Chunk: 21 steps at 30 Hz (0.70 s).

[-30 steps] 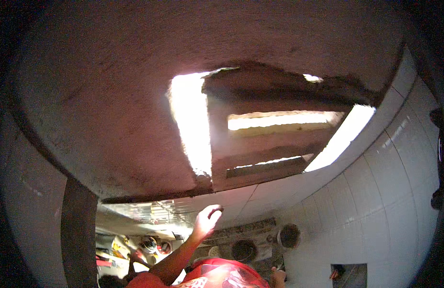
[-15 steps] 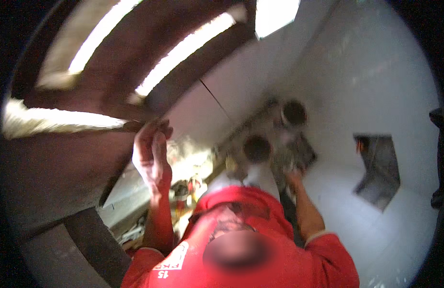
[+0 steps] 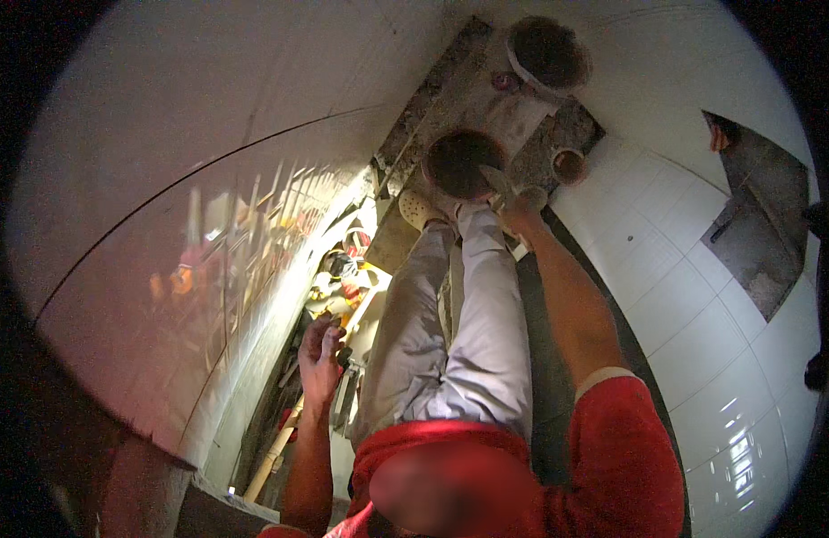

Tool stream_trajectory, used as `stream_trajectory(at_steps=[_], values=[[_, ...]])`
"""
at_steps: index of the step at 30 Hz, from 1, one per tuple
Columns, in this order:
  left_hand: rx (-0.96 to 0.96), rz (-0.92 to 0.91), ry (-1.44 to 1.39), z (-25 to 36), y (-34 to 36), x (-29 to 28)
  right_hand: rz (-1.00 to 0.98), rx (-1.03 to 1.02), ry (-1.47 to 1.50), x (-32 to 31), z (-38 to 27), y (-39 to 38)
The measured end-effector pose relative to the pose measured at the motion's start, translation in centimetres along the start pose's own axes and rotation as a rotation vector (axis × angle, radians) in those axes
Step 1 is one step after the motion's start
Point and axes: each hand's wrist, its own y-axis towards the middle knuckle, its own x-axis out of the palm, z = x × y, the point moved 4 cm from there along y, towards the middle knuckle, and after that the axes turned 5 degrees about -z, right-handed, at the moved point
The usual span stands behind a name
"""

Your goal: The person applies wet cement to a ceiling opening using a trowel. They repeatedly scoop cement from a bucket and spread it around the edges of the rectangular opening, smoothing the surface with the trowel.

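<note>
My right hand is closed around the handle of a trowel. The trowel's pale, pointed blade reaches over the near edge of a round bucket with dark, wet-looking contents, close to my feet. Whether the blade touches the mix I cannot tell. My left hand hangs at the left of my legs, fingers loosely bent and a little apart, with nothing visible in them. Beneath it runs a strip of cluttered, brightly lit items along the wall's foot.
A larger white-rimmed bucket stands farther off, with a small round container nearer. White tiled wall rises at right, with a dark untiled patch. Glossy pale panels close the left. A long wooden stick lies low left.
My view has swung down from the bright openings toward the floor and buckets. The left hand has dropped from beside the upper wall to near my leg. The right hand still grips the trowel.
</note>
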Motion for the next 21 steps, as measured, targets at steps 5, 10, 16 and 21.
stream_trajectory(at_steps=[5,10,16,21], values=[[-0.151,0.010,-0.032,-8.6,4.1,-0.4,0.048,-0.230,-0.545,6.2,-0.3,10.1],[-0.300,0.006,-0.017,-14.1,5.4,-0.6,-0.053,0.059,-0.026,10.4,-3.3,11.4],[-0.317,-0.024,-0.075,-14.7,6.8,-0.7,-0.024,0.085,-0.100,5.6,-3.9,5.2],[-0.330,0.001,-0.062,-13.6,8.7,-1.0,0.116,0.012,-0.185,2.4,-0.6,6.8]])
